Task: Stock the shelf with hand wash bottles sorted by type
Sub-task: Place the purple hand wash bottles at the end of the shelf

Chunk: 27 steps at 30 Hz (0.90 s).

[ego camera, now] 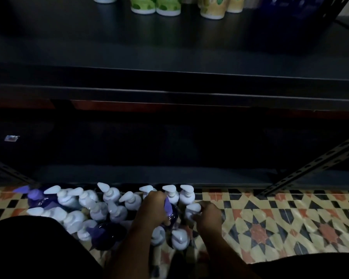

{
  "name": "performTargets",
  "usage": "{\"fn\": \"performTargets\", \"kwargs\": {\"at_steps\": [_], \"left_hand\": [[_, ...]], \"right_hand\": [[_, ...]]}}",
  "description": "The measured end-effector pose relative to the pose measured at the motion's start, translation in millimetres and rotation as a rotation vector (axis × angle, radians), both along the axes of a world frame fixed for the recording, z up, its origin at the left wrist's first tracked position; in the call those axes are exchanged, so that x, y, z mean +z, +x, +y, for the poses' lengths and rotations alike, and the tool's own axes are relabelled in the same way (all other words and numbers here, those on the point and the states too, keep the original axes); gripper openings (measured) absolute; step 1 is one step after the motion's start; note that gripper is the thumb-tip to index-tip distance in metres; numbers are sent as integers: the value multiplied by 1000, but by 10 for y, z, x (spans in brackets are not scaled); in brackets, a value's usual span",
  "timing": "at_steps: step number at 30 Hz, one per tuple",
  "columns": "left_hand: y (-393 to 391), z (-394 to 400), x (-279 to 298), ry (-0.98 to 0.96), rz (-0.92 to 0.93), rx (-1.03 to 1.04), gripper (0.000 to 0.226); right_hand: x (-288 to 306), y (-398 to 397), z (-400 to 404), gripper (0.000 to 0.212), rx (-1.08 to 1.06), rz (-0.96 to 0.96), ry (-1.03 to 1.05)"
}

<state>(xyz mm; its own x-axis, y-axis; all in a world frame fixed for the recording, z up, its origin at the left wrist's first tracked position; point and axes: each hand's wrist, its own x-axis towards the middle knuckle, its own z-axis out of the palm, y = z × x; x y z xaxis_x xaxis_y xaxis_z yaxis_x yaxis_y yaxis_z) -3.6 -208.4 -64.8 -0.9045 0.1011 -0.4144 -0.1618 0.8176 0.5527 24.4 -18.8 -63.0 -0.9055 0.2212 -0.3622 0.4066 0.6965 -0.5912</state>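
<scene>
Several hand wash bottles with white pump tops (109, 200) stand crowded on the patterned floor below the dark shelf (169, 77). Among them are purple bottles, one at the far left (35, 196) and one near my knee (107, 234). My left hand (151, 208) grips a purple pump bottle (169, 210) in the middle of the group. My right hand (207, 216) curls round a white-topped bottle (192, 209) just to the right of it. Green-label bottles (155, 6) and yellow-label bottles (212, 9) stand at the back of the upper shelf.
A dark blue crate (294, 21) sits on the upper shelf at the right. A slotted metal upright (310, 166) slants at the right, another at the far left. A lower shelf board (169, 174) lies just above the floor. My dark-clothed knees fill the bottom corners.
</scene>
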Motion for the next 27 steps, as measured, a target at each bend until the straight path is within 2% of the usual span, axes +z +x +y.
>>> {"fn": "performTargets", "kwargs": {"at_steps": [3,7,11,15,19,20,24,27], "left_hand": [[18,-14,-37,75,44,-2,39],[107,25,-15,117,160,-26,38],[138,44,119,218,228,-29,37],[125,23,311,319,300,-27,35],[169,-16,573,434,375,16,30],[189,-17,673,462,392,47,27],[241,-20,1133,550,525,173,42],[211,-34,1518,535,639,152,34]], "right_hand": [[-137,39,30,7,-36,17,-32],[10,113,26,35,-62,4,-72],[95,172,61,22,-65,116,-110],[302,231,77,31,-38,199,-114],[550,260,112,14,-28,261,-96],[604,251,116,18,-10,283,-76],[1075,266,73,22,19,452,-119],[1480,196,37,18,73,562,-176]]}}
